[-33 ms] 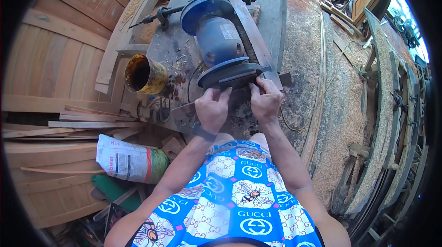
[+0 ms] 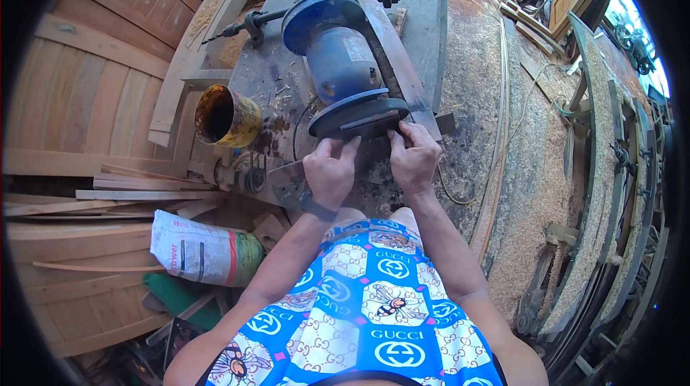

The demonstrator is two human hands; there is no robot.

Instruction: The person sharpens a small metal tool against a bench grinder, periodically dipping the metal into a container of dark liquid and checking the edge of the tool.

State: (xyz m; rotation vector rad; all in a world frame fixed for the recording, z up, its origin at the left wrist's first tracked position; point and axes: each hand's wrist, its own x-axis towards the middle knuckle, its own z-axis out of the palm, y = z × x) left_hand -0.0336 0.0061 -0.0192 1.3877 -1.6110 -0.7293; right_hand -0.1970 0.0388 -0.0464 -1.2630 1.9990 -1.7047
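A blue bench grinder [image 2: 341, 62] sits on a dusty grey bench top [image 2: 273, 84], its dark near wheel [image 2: 327, 121] facing me. Across the front of that wheel lies a flat dark metal piece [image 2: 366, 126], like a blade, pinched by both hands. My left hand [image 2: 330, 167] is closed at its left end, thumb raised against it. My right hand [image 2: 413, 156] is closed at its right end, just below the wheel's rim. My fingertips are partly hidden under the piece. A stained yellow can [image 2: 227, 116] stands left of the grinder.
Wooden door panels [image 2: 108, 84] and loose boards [image 2: 144, 195] are at left, with a white sack [image 2: 194, 249] below. A long drill bit on a shaft [image 2: 237, 26] lies behind the grinder. At right are sawdust-covered planks and machinery [image 2: 589, 206] and a thin cable [image 2: 460, 199].
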